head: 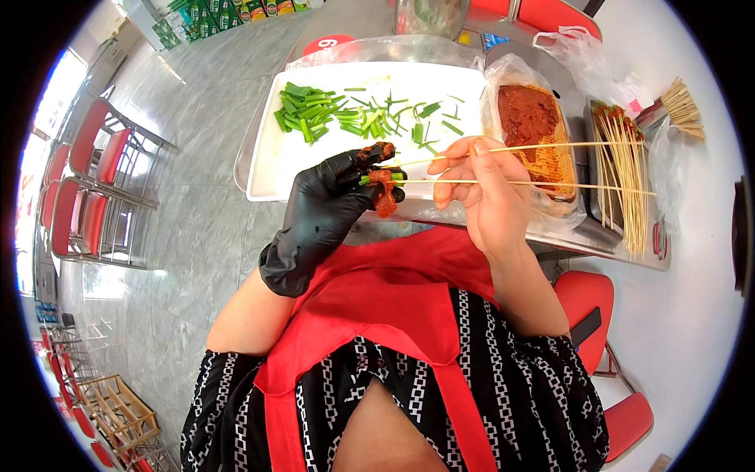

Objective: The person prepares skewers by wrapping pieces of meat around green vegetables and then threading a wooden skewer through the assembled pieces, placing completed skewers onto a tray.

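My left hand (330, 194), in a black disposable glove smeared with red sauce, pinches a strip of red marinated meat (384, 194) with cut green stalks (365, 179) at its fingertips. Bare, my right hand (492, 186) grips two thin bamboo skewers (554, 146), which spread apart in its fingers. The lower skewer's tip reaches the meat and stalks; the other tip lies close to the gloved fingers. Both hands are over the near edge of a white tray (268, 159). On the tray lie a pile of cut green stalks (304, 112) and scattered pieces.
Right of the tray, a plastic-lined container (575, 171) holds red marinated meat (528, 112). Beyond it, filled skewers (634, 206) rest on a metal tray (610, 218). Bare skewers (681, 106) stand in a holder near red-handled scissors (662, 236). A metal container (430, 17) stands behind.
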The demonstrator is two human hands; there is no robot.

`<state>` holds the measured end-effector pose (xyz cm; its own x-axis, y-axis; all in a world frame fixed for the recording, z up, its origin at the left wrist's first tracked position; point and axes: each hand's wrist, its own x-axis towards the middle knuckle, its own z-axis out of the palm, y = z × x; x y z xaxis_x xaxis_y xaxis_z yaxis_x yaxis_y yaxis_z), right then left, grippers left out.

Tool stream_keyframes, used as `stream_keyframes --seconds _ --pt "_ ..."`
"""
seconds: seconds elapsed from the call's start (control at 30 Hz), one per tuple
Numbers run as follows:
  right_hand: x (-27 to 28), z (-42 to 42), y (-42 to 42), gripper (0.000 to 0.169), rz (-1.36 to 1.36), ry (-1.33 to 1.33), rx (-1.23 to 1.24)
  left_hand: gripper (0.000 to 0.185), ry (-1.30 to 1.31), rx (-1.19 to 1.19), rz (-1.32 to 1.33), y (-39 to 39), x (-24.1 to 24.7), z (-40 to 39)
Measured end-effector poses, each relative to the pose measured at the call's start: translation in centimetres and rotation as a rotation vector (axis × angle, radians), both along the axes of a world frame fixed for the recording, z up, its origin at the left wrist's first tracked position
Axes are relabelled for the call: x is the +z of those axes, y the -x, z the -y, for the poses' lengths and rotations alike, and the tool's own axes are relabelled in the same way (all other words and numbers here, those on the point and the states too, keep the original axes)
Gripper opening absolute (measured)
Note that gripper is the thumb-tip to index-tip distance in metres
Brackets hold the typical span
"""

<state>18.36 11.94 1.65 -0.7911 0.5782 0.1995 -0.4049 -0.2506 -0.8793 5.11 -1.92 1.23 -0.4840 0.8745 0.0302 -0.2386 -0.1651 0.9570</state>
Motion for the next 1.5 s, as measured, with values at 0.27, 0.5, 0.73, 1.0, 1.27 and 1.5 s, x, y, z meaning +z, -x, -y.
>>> stream_keyframes --seconds 0.27,0.5,0.73,1.0,1.27,1.5 --pt "-0.1 -0.4 0.2 0.028 0.115 -0.029 -0.010 0.037 0.092 0.020 -0.094 -0.5 0.3 -0.6" --pt "-0.9 -0.8 0.1 0.028 0.021 -0.138 -0.029 0.033 0.143 0.029 -0.091 -0.7 -0.1 -1.0" --pt "-1.7 -1.2 -0.2 0.029 -0.073 -0.345 -0.056 0.035 0.198 -0.037 0.195 -0.6 0.2 -1.1" --pt "-2.1 -1.1 -0.5 0.030 -0.098 -0.379 -0.068 0.038 0.131 -0.131 0.402 0.0 -0.6 -0.9" --pt "-2.5 -0.9 0.0 0.029 -0.105 -0.358 -0.063 0.037 0.098 -0.106 0.468 0.3 0.0 -0.2" --pt "-2.8 -0.8 0.2 0.027 -0.157 -0.407 -0.065 0.036 0.118 -0.040 0.346 0.2 0.1 -0.2"
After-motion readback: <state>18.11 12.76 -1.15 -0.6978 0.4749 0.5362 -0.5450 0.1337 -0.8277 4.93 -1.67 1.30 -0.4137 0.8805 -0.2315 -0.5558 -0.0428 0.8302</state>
